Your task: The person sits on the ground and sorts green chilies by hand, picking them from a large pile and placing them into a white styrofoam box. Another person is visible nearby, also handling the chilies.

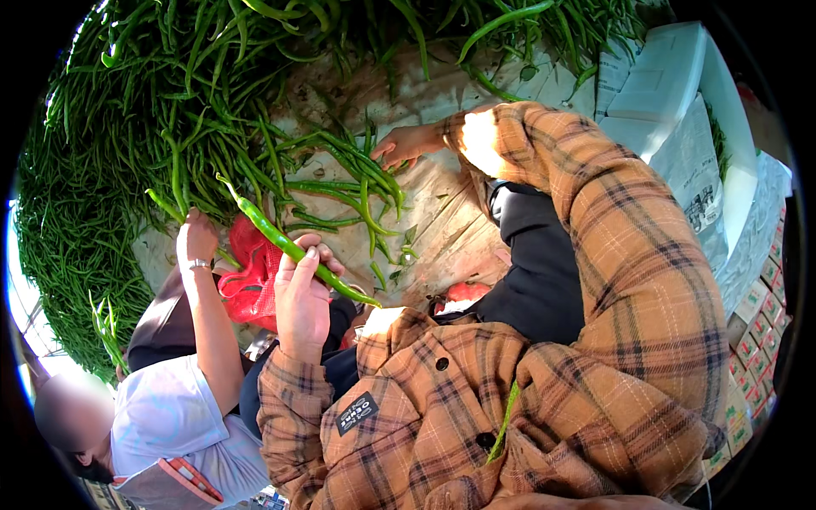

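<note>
A long green chili pepper (274,236) slants across my left hand (306,287), pinched between the thumb and fingers with its stem end pointing up and left. Over the sheet, my right hand (408,146) reaches to the right end of a loose bunch of green chilies (357,166). Its fingers are slightly apart at the pods; I cannot see a pepper gripped in them. Beyond both hands rises a large heap of green chilies (127,140), filling the left and far side. Several more chilies lie scattered on the pale, dirty ground sheet (440,236).
At my left sits another person in a white shirt (172,401), whose hand (197,237) holds chilies. A red mesh bag (252,280) lies between us. To my right stand a white foam box (663,76) lined with printed paper and stacked patterned cartons (755,357).
</note>
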A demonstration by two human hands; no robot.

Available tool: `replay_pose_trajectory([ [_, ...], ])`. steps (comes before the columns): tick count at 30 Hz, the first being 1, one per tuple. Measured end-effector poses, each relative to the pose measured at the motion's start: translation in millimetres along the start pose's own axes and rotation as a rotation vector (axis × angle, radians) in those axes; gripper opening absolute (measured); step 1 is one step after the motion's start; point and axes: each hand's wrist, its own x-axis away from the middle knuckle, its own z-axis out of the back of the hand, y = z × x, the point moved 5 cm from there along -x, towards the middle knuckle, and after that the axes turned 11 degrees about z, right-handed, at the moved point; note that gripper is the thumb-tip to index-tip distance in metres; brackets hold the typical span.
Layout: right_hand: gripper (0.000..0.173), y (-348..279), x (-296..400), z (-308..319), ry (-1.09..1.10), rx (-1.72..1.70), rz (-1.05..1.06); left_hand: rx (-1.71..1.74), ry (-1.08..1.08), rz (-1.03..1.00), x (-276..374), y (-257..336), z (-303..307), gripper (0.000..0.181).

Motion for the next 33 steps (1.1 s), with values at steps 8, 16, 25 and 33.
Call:
replay_pose_trajectory([
  [8,0.038,1.3,-6.1,23.0,0.127,0.648,-0.026,0.036,0.018,-0.072,7.1,12.6,-3.7,0.018],
  [16,0.041,-7.4,-17.3,-22.9,0.08,0.657,0.002,0.033,0.028,-0.104,8.1,12.1,4.0,0.017],
  [25,0.032,-2.2,30.6,67.4,0.07,-0.377,0.0,0.047,0.141,-0.009,-6.4,-3.3,46.5,0.016],
  [33,0.032,-52.2,70.4,54.4,0.134,-0.225,-0.106,-0.062,0.092,0.068,-150.7,-86.5,74.8,0.021],
])
